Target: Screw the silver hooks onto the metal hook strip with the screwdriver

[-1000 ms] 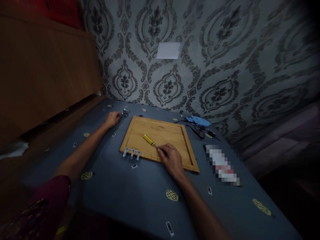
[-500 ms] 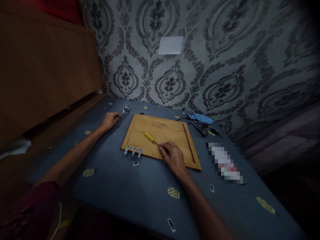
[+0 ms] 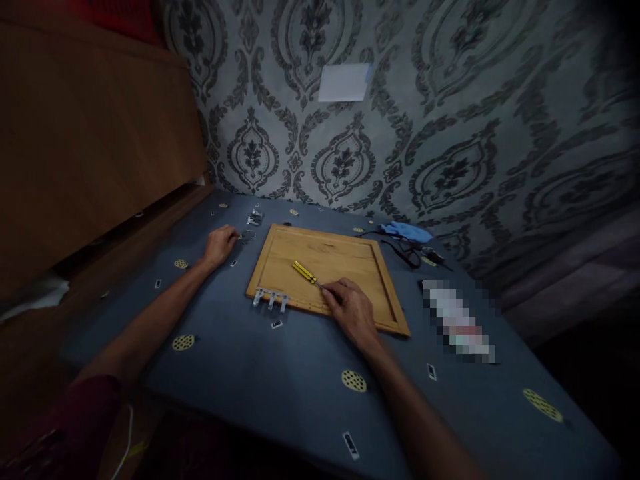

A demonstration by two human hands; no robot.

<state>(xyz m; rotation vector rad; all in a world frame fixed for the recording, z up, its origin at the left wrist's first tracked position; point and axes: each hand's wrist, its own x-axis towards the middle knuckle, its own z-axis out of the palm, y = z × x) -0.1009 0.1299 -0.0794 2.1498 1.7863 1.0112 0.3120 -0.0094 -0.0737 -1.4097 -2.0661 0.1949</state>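
4 o'clock: flat item pixelated | 10 o'clock: red object cropped by top edge | 9 o'clock: metal bits too small

It looked like a room in a home. Big leafy swirls covered the wallpaper at the far side, a brown wooden cabinet stood at the left, and yellow fruit shapes dotted the blue tablecloth.
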